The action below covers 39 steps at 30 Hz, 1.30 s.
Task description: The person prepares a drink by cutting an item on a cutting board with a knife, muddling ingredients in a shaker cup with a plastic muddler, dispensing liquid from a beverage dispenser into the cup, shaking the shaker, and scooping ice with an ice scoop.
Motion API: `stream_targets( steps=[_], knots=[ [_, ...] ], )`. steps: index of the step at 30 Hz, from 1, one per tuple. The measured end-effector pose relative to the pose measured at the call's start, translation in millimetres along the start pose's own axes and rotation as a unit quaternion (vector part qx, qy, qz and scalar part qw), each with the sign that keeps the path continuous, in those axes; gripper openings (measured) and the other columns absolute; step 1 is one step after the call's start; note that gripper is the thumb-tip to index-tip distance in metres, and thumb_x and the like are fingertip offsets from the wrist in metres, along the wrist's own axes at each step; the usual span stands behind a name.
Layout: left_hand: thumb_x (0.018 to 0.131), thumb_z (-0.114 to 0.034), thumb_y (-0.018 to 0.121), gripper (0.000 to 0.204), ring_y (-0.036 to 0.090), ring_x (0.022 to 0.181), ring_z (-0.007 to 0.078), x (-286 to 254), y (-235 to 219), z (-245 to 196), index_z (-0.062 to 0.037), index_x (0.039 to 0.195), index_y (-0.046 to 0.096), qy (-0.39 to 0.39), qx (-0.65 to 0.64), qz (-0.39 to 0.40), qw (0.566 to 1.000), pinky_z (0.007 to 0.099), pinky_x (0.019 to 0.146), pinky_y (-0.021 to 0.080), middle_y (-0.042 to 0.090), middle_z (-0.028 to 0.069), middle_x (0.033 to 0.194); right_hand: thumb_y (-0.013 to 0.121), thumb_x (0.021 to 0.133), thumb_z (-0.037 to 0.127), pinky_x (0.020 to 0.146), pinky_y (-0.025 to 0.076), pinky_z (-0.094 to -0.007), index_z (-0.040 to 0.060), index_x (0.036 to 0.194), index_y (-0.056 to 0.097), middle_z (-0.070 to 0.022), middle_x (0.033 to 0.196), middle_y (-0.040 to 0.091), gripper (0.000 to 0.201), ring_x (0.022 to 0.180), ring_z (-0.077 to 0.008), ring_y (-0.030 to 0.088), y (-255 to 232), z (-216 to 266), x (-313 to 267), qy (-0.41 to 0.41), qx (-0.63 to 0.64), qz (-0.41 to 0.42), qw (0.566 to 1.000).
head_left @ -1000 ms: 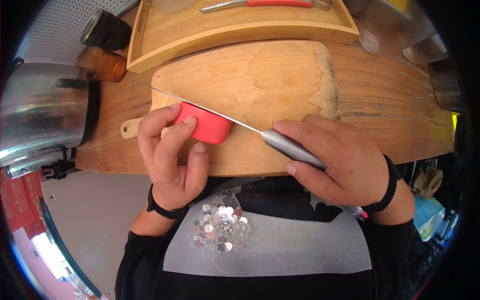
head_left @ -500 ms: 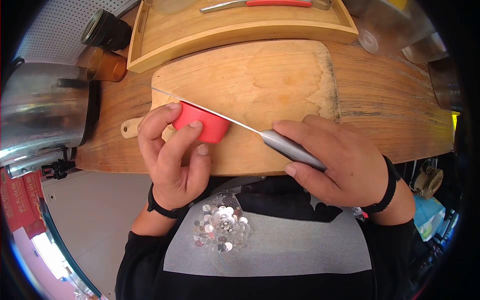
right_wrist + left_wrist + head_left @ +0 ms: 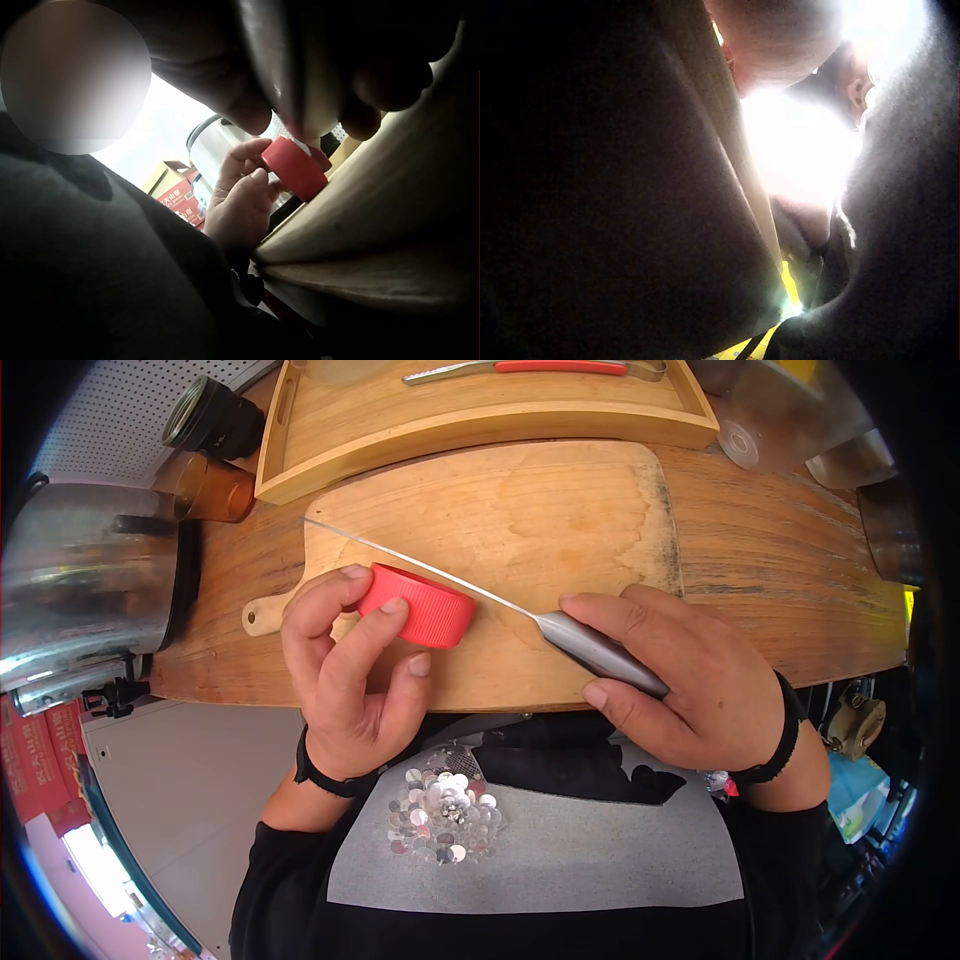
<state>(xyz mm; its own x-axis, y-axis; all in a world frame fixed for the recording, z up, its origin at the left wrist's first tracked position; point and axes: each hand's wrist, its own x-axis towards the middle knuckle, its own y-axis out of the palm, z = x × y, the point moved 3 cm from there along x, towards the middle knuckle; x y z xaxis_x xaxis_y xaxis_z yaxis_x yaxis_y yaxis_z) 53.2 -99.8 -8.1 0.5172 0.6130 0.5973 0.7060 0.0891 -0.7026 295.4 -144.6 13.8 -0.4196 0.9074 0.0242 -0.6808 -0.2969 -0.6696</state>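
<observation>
In the head view the left hand (image 3: 350, 670) pinches a ribbed red cap (image 3: 425, 610) over the near left part of a wooden cutting board (image 3: 560, 490). The right hand (image 3: 700, 680) grips the grey handle of a knife (image 3: 600, 652), its thin blade slanting up and left just beyond the cap. A narrow gap shows between blade and cap. The right wrist view shows the red cap (image 3: 296, 169) in the left hand's fingers (image 3: 244, 176), near the board's edge. The left wrist view is mostly dark or washed out.
Behind the board stands a wooden tray (image 3: 480, 428) with a red-handled tool (image 3: 560, 367). A black lens (image 3: 212, 418), an amber cup (image 3: 215, 490) and a large metal pot (image 3: 90, 580) are at left. Clear containers (image 3: 790, 420) stand at right. Shiny discs decorate the person's clothing.
The knife has moved slightly right and away from the cap, where it lay against the cap's far edge before. The left hand and cap have shifted a little to the right.
</observation>
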Motion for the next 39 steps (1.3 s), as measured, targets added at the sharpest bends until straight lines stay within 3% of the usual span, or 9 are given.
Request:
stream_targets(
  steps=[8,10,20,22,26,28,32,34,39],
  knots=[
    [0.081,-0.01,0.062,0.038,0.046,0.113,0.0297,0.6,-1.4,-0.3,-0.0021,0.118,0.054,-0.011,0.027,0.016,0.999,0.0406,0.098,0.036,0.047,0.0165,0.122,0.065,0.079,0.015,0.065,0.048,-0.0359,0.0035,0.122,0.055,-0.0126,0.086,0.059,0.046,0.075,-0.03,0.059,-0.5,2.4,1.9,0.016,-0.023,0.031,0.999],
    [0.073,-0.008,0.066,0.04,0.05,0.107,0.0324,1.4,-1.4,-0.7,-0.0017,0.111,0.059,-0.008,0.03,-0.015,0.999,0.0416,0.093,0.041,0.051,0.0171,0.115,0.065,0.079,0.015,0.065,0.048,-0.036,0.0038,0.122,0.055,-0.0126,0.086,0.058,0.046,0.075,-0.03,0.059,0.6,2.1,2.0,0.012,-0.025,0.025,0.999],
    [0.071,-0.008,0.067,0.041,0.051,0.107,0.034,0.6,-2.2,-3.7,-0.0045,0.112,0.06,0.011,0.027,-0.037,0.999,0.0439,0.093,0.041,0.05,0.0169,0.117,0.065,0.08,0.016,0.068,0.049,-0.0363,0.0034,0.122,0.055,-0.0139,0.093,0.061,0.045,0.08,-0.0309,0.061,1.5,1.6,1.1,0.011,-0.022,0.019,1.0],
    [0.07,-0.005,0.066,0.041,0.05,0.107,0.0349,0.0,-1.8,-3.4,-0.0073,0.111,0.061,0.037,0.042,0.006,0.998,0.0444,0.092,0.041,0.049,0.0171,0.118,0.065,0.08,0.016,0.068,0.049,-0.0363,0.0033,0.122,0.055,-0.0141,0.093,0.062,0.045,0.08,-0.0309,0.061,2.0,1.7,0.3,0.005,-0.025,0.015,1.0],
    [0.07,-0.002,0.066,0.041,0.05,0.108,0.0351,1.1,-1.9,-2.8,-0.0085,0.11,0.061,0.018,0.024,-0.001,1.0,0.0446,0.092,0.041,0.049,0.0173,0.118,0.065,0.08,0.016,0.068,0.049,-0.0365,0.0029,0.123,0.055,-0.0145,0.094,0.062,0.046,0.08,-0.0314,0.061,-0.9,6.1,-0.5,-0.008,-0.002,-0.003,1.0],
    [0.081,-0.007,0.06,0.034,0.045,0.115,0.0332,0.3,-1.5,-1.4,-0.0079,0.115,0.056,0.021,0.019,0.022,0.999,0.0435,0.098,0.037,0.044,0.0178,0.126,0.065,0.08,0.015,0.069,0.049,-0.0365,0.0029,0.122,0.055,-0.0145,0.094,0.062,0.045,0.08,-0.0314,0.061,-2.6,7.1,-0.6,-0.008,-0.004,0.001,1.0],
    [0.081,-0.006,0.06,0.035,0.045,0.115,0.0331,1.4,-1.0,-1.3,-0.0079,0.115,0.056,0.017,0.013,0.02,1.0,0.0437,0.099,0.036,0.044,0.0178,0.126,0.064,0.08,0.015,0.07,0.049,-0.0366,0.0029,0.122,0.055,-0.0146,0.095,0.062,0.045,0.082,-0.0316,0.061,-0.3,5.4,2.6,0.028,-0.03,0.042,0.998],
    [0.069,0.0,0.065,0.041,0.05,0.109,0.0351,2.1,-1.4,-1.9,-0.0076,0.11,0.061,0.009,0.006,-0.002,1.0,0.0451,0.093,0.041,0.048,0.0173,0.117,0.064,0.08,0.015,0.071,0.049,-0.0365,0.003,0.122,0.055,-0.0145,0.095,0.062,0.045,0.082,-0.0317,0.061,2.1,1.8,2.7,0.015,-0.027,0.032,0.999],
    [0.07,0.002,0.063,0.042,0.05,0.109,0.0345,2.3,-1.5,-1.5,-0.0074,0.11,0.06,0.005,0.004,-0.003,1.0,0.0449,0.094,0.041,0.048,0.0177,0.118,0.065,0.08,0.015,0.071,0.049,-0.0363,0.0031,0.122,0.055,-0.0145,0.096,0.062,0.045,0.083,-0.0317,0.062,1.7,0.9,2.4,0.013,-0.026,0.025,0.999]
  ],
)
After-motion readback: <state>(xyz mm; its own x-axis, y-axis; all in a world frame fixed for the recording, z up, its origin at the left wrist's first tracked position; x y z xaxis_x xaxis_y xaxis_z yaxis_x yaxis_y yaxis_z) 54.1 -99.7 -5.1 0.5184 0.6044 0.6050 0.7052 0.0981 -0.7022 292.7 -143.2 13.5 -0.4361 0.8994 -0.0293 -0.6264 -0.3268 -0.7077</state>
